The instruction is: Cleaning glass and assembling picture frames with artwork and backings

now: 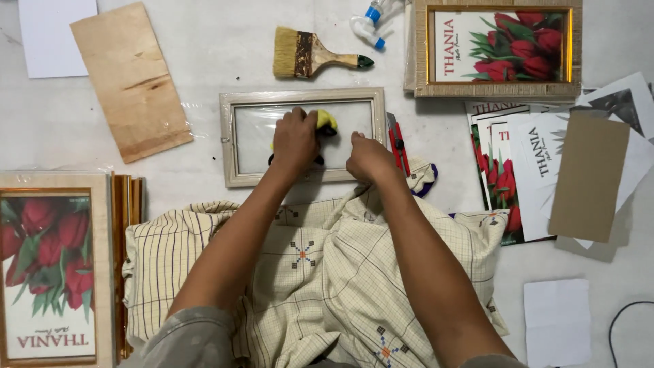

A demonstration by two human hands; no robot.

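An empty pale wooden picture frame with a glass pane lies flat on the white floor in front of me. My left hand presses a yellow and black wiper onto the glass near the pane's middle. My right hand rests with closed fingers on the frame's lower right edge and holds the frame down. A red utility knife lies just right of the frame, next to my right hand.
A paint brush and a glue bottle lie beyond the frame. A plywood board lies at far left. Framed flower prints, loose prints, a cardboard sheet and a checked cloth surround me.
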